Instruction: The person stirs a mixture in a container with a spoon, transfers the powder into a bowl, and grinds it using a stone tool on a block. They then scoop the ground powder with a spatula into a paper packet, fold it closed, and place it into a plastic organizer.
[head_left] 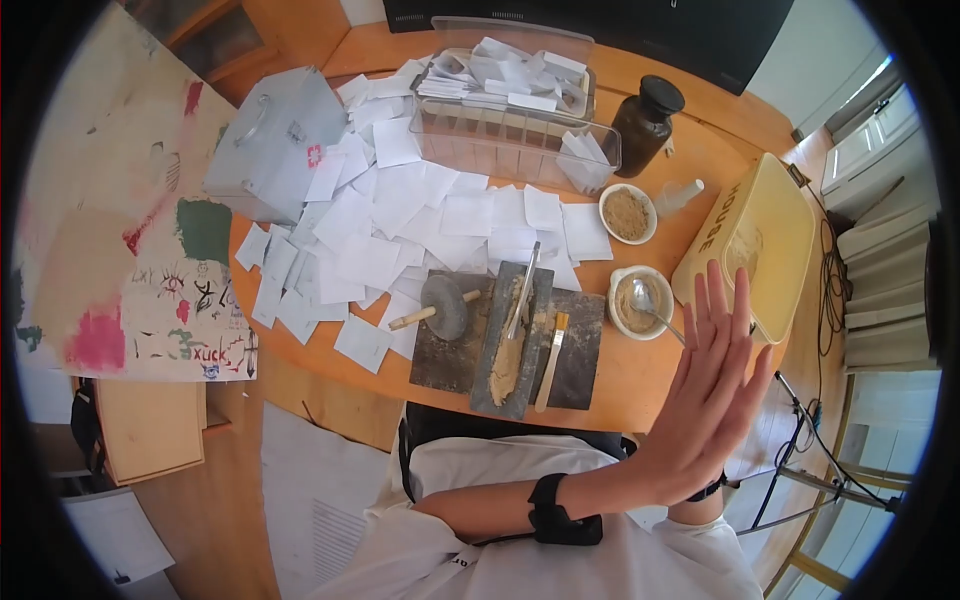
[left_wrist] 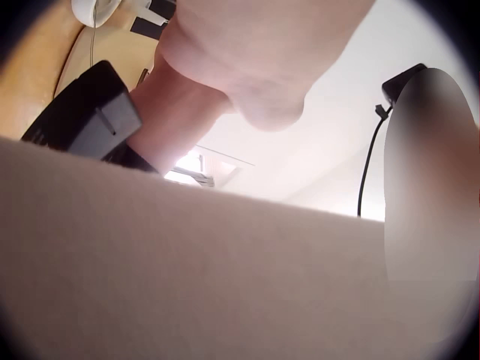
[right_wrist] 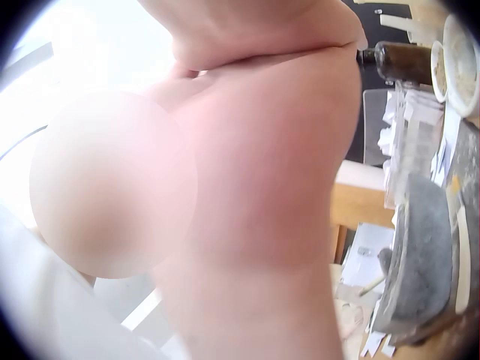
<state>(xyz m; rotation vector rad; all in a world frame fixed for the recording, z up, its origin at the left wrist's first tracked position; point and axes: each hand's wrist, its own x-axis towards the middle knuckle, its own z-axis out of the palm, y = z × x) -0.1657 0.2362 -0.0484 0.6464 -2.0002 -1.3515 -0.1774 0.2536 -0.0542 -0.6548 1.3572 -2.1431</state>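
My left hand is raised at the table's right edge, its fingers straight and pointing away from me. Beside it is my right hand, mostly hidden in the head view; the two hands overlap there, and neither shows a thing held. Just beyond the fingers stands a white bowl of tan powder with a metal spoon in it. To their left lies a grey stone trough with tan powder and a slim metal tool. A flat brush and a stone wheel with a wooden handle flank the trough.
White paper squares spread over the left and middle of the table. Behind are a clear divided box and a dark jar. Another powder bowl, a yellow bin and a silver case stand around.
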